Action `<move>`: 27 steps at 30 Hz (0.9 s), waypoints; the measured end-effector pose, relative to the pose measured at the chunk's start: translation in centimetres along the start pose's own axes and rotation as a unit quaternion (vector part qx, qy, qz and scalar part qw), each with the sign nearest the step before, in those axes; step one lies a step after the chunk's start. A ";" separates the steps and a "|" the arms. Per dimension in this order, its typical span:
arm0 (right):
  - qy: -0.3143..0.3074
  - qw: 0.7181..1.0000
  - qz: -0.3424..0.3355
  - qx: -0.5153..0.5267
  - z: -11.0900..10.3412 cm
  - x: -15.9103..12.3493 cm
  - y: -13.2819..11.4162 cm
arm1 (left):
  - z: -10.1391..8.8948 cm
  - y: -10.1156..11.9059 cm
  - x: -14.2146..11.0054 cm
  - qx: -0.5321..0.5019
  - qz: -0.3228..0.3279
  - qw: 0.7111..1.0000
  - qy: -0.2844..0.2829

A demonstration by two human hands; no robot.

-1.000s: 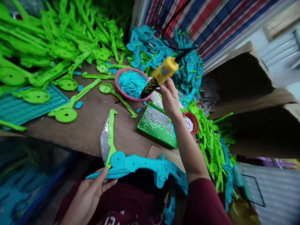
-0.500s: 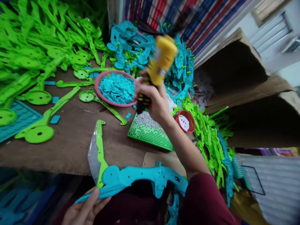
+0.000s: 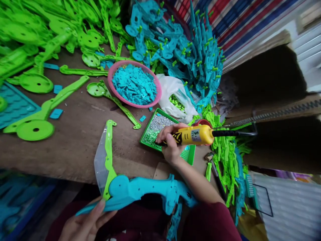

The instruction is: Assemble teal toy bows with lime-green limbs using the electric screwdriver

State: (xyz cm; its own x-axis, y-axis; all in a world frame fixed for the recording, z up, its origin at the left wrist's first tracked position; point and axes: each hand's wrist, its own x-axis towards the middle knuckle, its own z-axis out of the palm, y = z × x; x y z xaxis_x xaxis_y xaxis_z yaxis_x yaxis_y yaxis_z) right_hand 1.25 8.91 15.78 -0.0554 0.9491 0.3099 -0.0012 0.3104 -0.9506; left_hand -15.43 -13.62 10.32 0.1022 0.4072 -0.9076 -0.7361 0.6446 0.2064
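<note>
My left hand (image 3: 85, 219), at the bottom, pinches the end of a long blue plastic part (image 3: 150, 186) where a lime-green arm (image 3: 108, 157) meets it. A clear plastic piece (image 3: 100, 160) runs along the green arm. The blue part stretches right across my lap, its far end near my right forearm. My right hand (image 3: 172, 145) is wrapped round a yellow and black electric screwdriver (image 3: 197, 134) lying sideways, its corded end to the right. That hand is over a green perforated tray (image 3: 191, 156) of small silver screws (image 3: 160, 123); its fingertips are partly hidden.
A pink bowl (image 3: 110, 78) holds small blue plates. Beside it sits a white bag (image 3: 167, 87) of green bits. Green parts (image 3: 32, 36) and blue parts (image 3: 180, 50) are heaped behind. A hammer (image 3: 217, 170) lies right, near cardboard boxes (image 3: 273, 103). A coiled cable (image 3: 281, 112) hangs there.
My right hand has come down with the screwdriver from above the table to the screw tray, and the tool has swung from upright to sideways. My left hand keeps its hold.
</note>
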 end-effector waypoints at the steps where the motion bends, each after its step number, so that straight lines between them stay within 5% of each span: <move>1: 0.005 1.000 -0.002 -0.002 0.0 0.0 0.1 | 0.0 0.0 0.0 0.001 0.002 1.000 -0.001; 27: -0.035 0.998 -0.048 0.011 0.9 0.4 0.3 | 0.7 0.1 -1.0 -0.060 0.059 0.996 -0.013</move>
State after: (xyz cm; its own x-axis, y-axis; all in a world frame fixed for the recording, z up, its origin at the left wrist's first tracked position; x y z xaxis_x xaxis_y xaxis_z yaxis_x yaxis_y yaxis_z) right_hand 0.33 9.32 15.56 -0.1236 0.9088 0.3985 -0.0317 0.3978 -0.9169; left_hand -15.19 -13.54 11.53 0.0262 0.4933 -0.8695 -0.8182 0.5103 0.2648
